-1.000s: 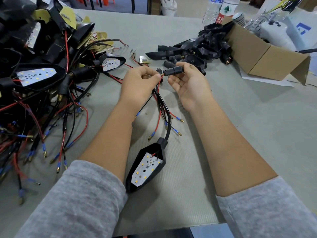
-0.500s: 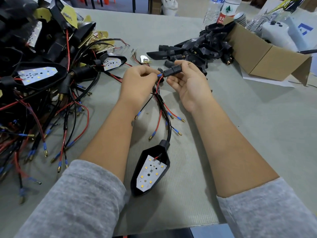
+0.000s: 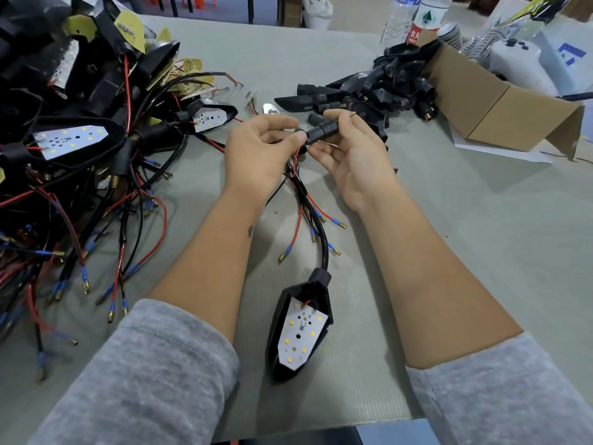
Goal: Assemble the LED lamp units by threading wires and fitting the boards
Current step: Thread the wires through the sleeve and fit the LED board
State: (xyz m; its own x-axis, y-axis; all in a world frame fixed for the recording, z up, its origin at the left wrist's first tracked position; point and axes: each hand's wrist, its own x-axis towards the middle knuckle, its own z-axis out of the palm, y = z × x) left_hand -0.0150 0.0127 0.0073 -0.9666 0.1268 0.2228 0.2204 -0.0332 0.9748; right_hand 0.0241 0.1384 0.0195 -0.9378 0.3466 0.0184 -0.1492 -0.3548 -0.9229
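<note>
Both forearms reach far; right hand [image 3: 353, 155] pinches a black sleeve [image 3: 322, 131], left hand [image 3: 256, 152] pinches wires [image 3: 296, 157] at its near end.

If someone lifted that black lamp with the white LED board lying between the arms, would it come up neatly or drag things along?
Probably drags: the lamp housing is tethered by a black cable running up to the hands. The cable curves loosely on the table, so it is likely floppy. The housing looks like thin plastic, probably light, and its pointed, flat shape seems unlikely to roll.
</note>
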